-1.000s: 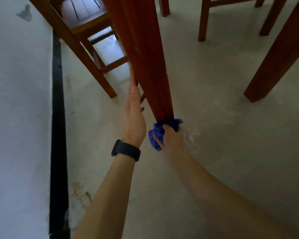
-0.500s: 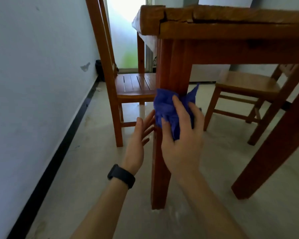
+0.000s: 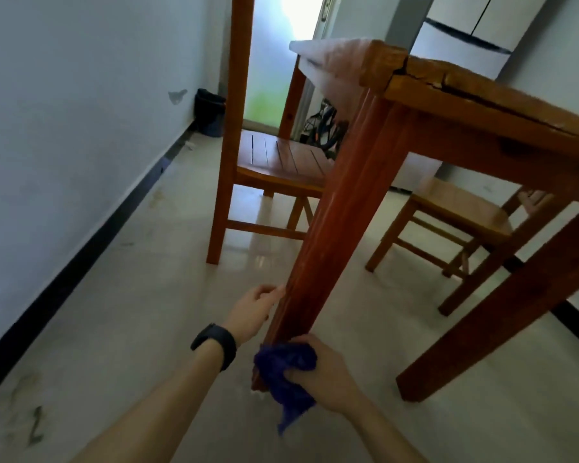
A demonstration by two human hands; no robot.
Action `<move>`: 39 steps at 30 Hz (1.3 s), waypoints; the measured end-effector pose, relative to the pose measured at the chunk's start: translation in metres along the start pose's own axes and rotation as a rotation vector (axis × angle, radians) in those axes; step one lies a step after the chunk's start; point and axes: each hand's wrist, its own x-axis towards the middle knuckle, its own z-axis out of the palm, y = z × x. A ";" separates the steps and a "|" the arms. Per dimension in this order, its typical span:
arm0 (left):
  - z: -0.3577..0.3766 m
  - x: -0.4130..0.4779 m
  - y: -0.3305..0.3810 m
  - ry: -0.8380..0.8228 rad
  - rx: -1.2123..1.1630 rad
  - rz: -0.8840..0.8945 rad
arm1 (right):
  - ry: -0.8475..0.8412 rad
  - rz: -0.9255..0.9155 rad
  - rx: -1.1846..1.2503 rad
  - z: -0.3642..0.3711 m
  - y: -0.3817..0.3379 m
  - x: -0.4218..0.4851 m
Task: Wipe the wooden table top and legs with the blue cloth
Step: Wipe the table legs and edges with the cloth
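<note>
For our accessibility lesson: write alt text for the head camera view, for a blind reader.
A person's right hand grips a crumpled blue cloth against the foot of a wooden table leg, while the left hand rests against the leg higher up. Wooden chairs stand behind.

Bunched blue cloth [image 3: 286, 379] seemingly touches the table leg [image 3: 331, 228], low down.

Just one view, wide-angle head cam. Sits low, around bench top [image 3: 482, 101] height, facing forward and down, frame tilted. Close on bench leg [image 3: 348, 212], dead centre.
</note>
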 end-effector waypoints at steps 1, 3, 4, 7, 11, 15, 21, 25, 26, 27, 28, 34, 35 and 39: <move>-0.001 -0.003 -0.010 -0.055 0.028 -0.092 | 0.012 0.017 0.128 0.000 -0.002 0.000; -0.004 -0.010 -0.021 -0.161 -0.056 -0.234 | 0.039 0.028 0.319 0.001 -0.010 0.003; -0.007 -0.012 -0.026 -0.203 -0.115 -0.266 | 0.058 0.030 0.382 0.001 -0.017 0.006; -0.022 -0.013 -0.032 -0.308 -0.260 -0.281 | 0.140 0.006 0.518 0.001 -0.037 0.013; -0.049 -0.001 -0.023 -0.307 -0.260 -0.158 | 0.206 -0.088 0.292 0.000 -0.063 0.013; -0.063 0.013 0.007 -0.125 -0.179 0.087 | 0.159 -0.234 -0.018 -0.038 -0.088 0.001; -0.055 -0.003 0.102 0.365 -0.466 0.696 | 0.900 -0.261 0.314 -0.095 -0.118 0.001; -0.016 -0.025 0.161 0.339 -0.578 0.978 | 0.715 -0.252 0.447 -0.104 -0.135 0.007; -0.004 -0.028 0.168 0.274 -0.581 0.991 | 0.687 -0.258 0.479 -0.104 -0.138 0.008; 0.007 -0.028 0.172 0.202 -0.598 0.980 | 0.683 -0.258 0.522 -0.104 -0.141 0.009; 0.016 -0.025 0.172 0.142 -0.634 0.936 | 0.689 -0.254 0.551 -0.105 -0.145 0.008; 0.009 0.011 0.119 0.184 -0.393 0.785 | 0.752 -0.196 0.498 -0.106 -0.146 0.007; 0.005 0.019 0.102 0.197 -0.298 0.753 | 0.756 -0.206 0.491 -0.106 -0.147 0.007; -0.016 0.043 0.038 0.131 0.013 0.440 | 0.762 -0.220 0.494 -0.108 -0.147 0.008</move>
